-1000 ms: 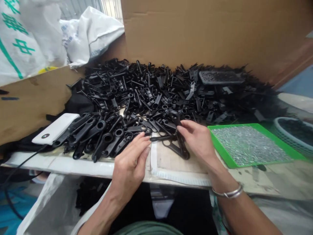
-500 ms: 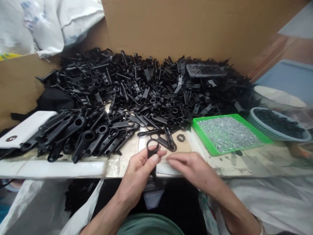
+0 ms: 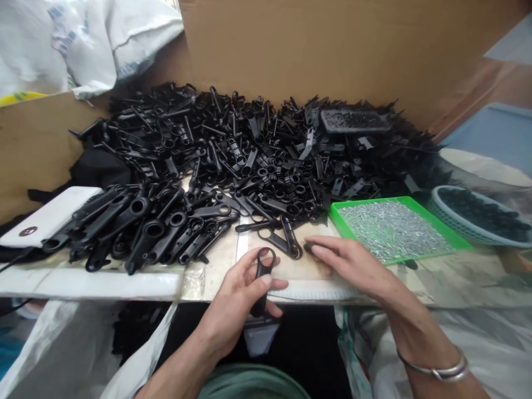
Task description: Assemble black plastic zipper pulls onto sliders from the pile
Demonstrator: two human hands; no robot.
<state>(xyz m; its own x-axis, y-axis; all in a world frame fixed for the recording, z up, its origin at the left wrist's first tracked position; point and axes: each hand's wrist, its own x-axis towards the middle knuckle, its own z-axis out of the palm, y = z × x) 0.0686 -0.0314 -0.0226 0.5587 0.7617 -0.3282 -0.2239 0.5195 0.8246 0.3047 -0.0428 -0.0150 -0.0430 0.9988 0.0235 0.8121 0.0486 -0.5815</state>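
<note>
My left hand (image 3: 245, 288) holds a black plastic lever (image 3: 262, 271) by its shaft, thumb on top, with the lever's open ring end pointing up and away from me. On the right, my right hand (image 3: 349, 260) has its fingers pinched on a small black notched ring (image 3: 308, 246) at the tabletop; the fingertips partly cover it. Two more black lever pieces (image 3: 293, 238) lie on the table between and just beyond my hands. A large heap of similar black plastic parts (image 3: 233, 144) fills the back of the table.
A green tray (image 3: 338, 221) of small metal pins stands right of my right hand, beside a pale basket (image 3: 440, 213) of black parts. Several levers (image 3: 137, 221) lie in a row at left, near a white box (image 3: 54, 216). Cardboard (image 3: 332, 50) walls the back.
My right hand has moved right and forward from beside the lever to the small ring and closed on it. My left hand has tilted the lever, its ring now slightly lower.
</note>
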